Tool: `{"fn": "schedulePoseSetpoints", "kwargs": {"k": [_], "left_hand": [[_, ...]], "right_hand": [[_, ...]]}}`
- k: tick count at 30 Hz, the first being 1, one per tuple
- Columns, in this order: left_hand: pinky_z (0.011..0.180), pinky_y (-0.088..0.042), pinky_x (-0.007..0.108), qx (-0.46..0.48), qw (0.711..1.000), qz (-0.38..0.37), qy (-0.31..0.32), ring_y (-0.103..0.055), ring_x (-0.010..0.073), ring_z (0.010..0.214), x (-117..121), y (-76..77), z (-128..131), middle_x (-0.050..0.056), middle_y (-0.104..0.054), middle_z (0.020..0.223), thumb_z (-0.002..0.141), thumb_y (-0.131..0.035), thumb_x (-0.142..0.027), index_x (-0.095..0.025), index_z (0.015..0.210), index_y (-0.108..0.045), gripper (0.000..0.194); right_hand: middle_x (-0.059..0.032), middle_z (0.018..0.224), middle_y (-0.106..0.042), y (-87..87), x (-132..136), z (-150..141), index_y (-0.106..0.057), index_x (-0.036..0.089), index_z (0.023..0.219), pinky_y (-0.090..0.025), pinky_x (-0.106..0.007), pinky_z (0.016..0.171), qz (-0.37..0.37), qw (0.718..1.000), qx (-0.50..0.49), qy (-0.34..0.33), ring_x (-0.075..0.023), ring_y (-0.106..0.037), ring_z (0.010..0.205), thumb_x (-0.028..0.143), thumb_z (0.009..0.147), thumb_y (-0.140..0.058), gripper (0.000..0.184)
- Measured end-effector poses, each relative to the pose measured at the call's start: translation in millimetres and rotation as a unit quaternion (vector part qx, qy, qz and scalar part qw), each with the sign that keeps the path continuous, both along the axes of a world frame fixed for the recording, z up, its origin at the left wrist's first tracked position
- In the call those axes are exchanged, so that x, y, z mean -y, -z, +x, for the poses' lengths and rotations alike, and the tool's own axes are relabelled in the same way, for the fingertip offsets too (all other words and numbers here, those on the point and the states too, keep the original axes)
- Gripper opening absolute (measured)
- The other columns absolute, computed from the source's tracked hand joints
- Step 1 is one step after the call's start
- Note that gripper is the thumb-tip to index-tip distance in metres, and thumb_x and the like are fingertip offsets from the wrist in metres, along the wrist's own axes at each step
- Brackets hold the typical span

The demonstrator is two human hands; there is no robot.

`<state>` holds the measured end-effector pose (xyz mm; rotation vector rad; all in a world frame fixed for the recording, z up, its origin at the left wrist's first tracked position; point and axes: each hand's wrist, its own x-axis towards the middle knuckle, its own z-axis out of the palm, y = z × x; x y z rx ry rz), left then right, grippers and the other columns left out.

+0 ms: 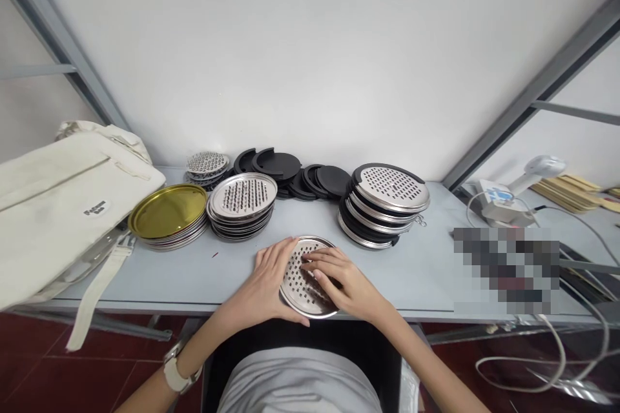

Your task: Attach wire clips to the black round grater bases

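Observation:
At the table's front edge lies a round metal grater (297, 282), a silver disc with a raised rim and rows of small holes. My left hand (261, 284) is closed round its left rim, fingers over the far side and thumb along the near edge. From the right, my right hand (341, 277) covers part of the disc, its bent fingertips pressed on the perforated face and its palm at the right rim. The underside of the disc is hidden. Beyond it stands a stack of similar metal grater discs (243, 197).
Left are a stack topped by a gold lid (169, 211) and a cream bag (72, 206). Behind sit small perforated discs (207, 162) and black round holders (283, 165). Black-ringed graters (392, 188) are stacked at right, near a blurred patch, cables and a white scanner (542, 168).

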<state>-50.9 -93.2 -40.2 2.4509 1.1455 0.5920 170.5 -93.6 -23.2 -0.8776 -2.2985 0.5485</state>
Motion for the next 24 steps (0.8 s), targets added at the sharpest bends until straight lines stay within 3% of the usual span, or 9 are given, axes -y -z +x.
{"fn": "schedulePoseSetpoints", "kwargs": {"k": [6,14,18,24], "left_hand": [[0.109,-0.024,0.050,0.019,1.000,-0.015,-0.008,-0.030,0.0367,0.135,-0.5,0.5,0.1,0.015,-0.032,0.146,0.050,-0.085,-0.057,-0.025,0.149,-0.009,0.129],[0.108,-0.025,0.047,0.002,1.000,-0.014,-0.007,-0.029,0.0341,0.135,0.9,-5.6,0.7,0.013,-0.034,0.142,0.053,-0.084,-0.057,-0.026,0.135,-0.035,0.100],[0.107,-0.025,0.048,-0.006,1.000,-0.014,-0.005,-0.029,0.0355,0.134,1.1,-7.0,1.2,0.012,-0.035,0.141,0.054,-0.083,-0.059,-0.026,0.128,-0.044,0.090],[0.107,-0.026,0.048,-0.005,1.000,-0.008,-0.005,-0.030,0.0350,0.133,1.7,-5.3,0.8,0.011,-0.036,0.141,0.057,-0.081,-0.060,-0.027,0.131,-0.041,0.090]], "right_hand": [[-0.0068,0.116,-0.068,1.7,-0.3,1.8,-0.065,0.023,0.116,-0.046,-0.041,0.101,-0.050,0.997,-0.049,0.027,-0.0198,-0.059,0.113,0.029,0.103,-0.030,0.039],[-0.0064,0.112,-0.069,6.5,-2.1,6.5,-0.068,0.021,0.111,-0.048,-0.039,0.098,-0.153,0.978,-0.123,0.075,-0.0203,-0.062,0.107,0.039,0.104,-0.022,0.050],[-0.0066,0.109,-0.070,7.0,-2.2,5.7,-0.068,0.020,0.109,-0.049,-0.039,0.096,-0.144,0.979,-0.119,0.082,-0.0207,-0.063,0.105,0.040,0.103,-0.021,0.052],[-0.0060,0.104,-0.070,6.7,-2.8,4.3,-0.067,0.023,0.111,-0.047,-0.040,0.095,-0.083,0.989,-0.084,0.087,-0.0208,-0.061,0.102,0.036,0.104,-0.022,0.048]]}}
